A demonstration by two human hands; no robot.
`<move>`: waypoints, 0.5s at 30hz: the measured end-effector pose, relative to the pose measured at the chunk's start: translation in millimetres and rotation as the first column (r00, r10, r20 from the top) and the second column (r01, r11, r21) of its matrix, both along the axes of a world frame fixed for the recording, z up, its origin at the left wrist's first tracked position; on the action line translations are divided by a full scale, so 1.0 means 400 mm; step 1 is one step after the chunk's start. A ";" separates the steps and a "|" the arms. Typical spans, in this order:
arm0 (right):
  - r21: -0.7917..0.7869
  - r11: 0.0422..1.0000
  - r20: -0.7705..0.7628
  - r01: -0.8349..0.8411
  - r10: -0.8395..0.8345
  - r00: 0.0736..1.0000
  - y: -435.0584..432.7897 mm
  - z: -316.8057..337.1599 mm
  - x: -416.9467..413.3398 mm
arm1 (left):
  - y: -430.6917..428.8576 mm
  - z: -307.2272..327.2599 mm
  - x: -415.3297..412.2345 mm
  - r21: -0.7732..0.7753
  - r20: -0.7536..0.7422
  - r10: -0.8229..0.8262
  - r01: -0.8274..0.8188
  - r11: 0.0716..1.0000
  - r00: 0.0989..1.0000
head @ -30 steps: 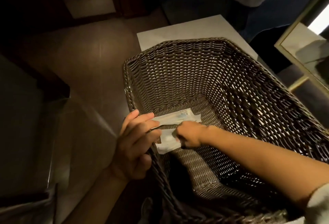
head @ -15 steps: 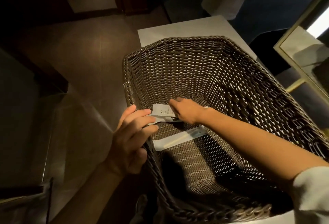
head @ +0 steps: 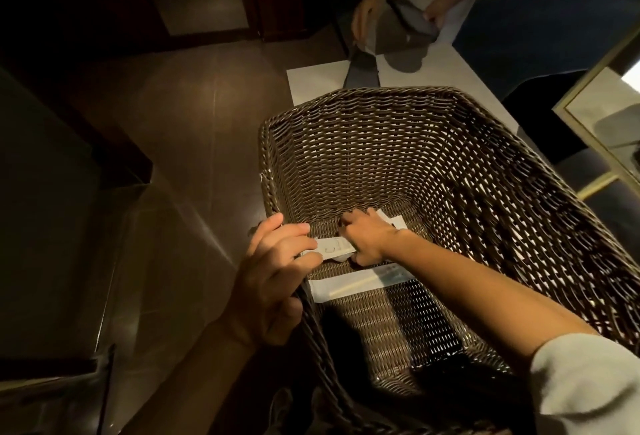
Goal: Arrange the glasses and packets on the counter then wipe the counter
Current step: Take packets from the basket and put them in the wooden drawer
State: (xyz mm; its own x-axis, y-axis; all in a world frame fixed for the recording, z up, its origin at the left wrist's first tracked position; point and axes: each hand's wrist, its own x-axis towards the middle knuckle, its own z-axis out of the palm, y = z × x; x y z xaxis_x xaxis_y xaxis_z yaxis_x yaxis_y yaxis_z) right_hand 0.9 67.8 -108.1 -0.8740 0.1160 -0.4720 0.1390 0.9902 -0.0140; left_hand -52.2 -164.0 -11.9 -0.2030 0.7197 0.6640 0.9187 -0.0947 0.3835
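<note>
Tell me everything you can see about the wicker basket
The wicker basket is large, deep and roughly rectangular, woven from dark brown strands with gaps that let light through its walls. It stands on a pale counter at its edge. The left hand grips its near-left rim while the right hand reaches inside. A long white packet lies flat on its floor; both hands hold a smaller packet above it.
</note>
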 end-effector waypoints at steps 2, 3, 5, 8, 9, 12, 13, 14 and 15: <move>-0.080 0.996 0.049 0.046 -0.042 0.998 -0.005 0.000 -0.002 | 0.001 0.000 0.000 0.002 -0.001 -0.003 0.003 1.000 1.000; -0.108 0.992 0.056 0.064 -0.058 0.997 -0.005 0.003 -0.002 | 0.001 0.000 0.000 0.005 -0.001 -0.006 0.006 1.000 1.000; -0.165 0.983 0.044 0.077 -0.071 0.997 -0.007 0.015 0.003 | 0.000 0.001 0.000 0.010 -0.001 -0.008 0.008 1.000 1.000; -0.228 0.970 0.048 0.080 -0.071 0.996 -0.016 0.028 0.015 | 0.000 -0.001 -0.002 0.013 -0.006 0.001 -0.001 1.000 1.000; -0.237 0.969 0.072 0.075 -0.060 0.996 -0.020 0.027 0.021 | 0.000 -0.002 -0.002 0.018 -0.007 0.004 -0.004 1.000 1.000; -0.242 0.969 0.144 0.049 -0.014 0.989 -0.038 0.015 0.047 | -0.001 -0.001 -0.001 0.027 -0.007 0.005 -0.004 1.000 1.000; -0.231 0.972 0.152 0.043 -0.008 0.988 -0.043 0.008 0.055 | -0.001 0.000 0.000 0.030 -0.010 0.005 -0.005 1.000 1.000; -0.220 0.975 0.154 0.041 -0.007 0.988 -0.048 0.003 0.061 | -0.001 0.000 0.000 0.034 -0.013 0.005 -0.005 0.999 1.000; -0.205 0.978 0.151 0.034 -0.002 0.988 -0.051 -0.004 0.066 | 0.000 0.000 0.001 0.039 -0.013 0.004 -0.003 0.999 1.000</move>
State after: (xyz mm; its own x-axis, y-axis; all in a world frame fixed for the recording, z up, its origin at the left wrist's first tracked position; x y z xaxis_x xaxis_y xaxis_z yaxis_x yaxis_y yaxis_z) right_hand 27.4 47.3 -109.6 -0.7904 0.0173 -0.6124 0.1729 0.9653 -0.1959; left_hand -51.9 -163.8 -12.0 -0.1965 0.6928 0.6938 0.9241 -0.1057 0.3672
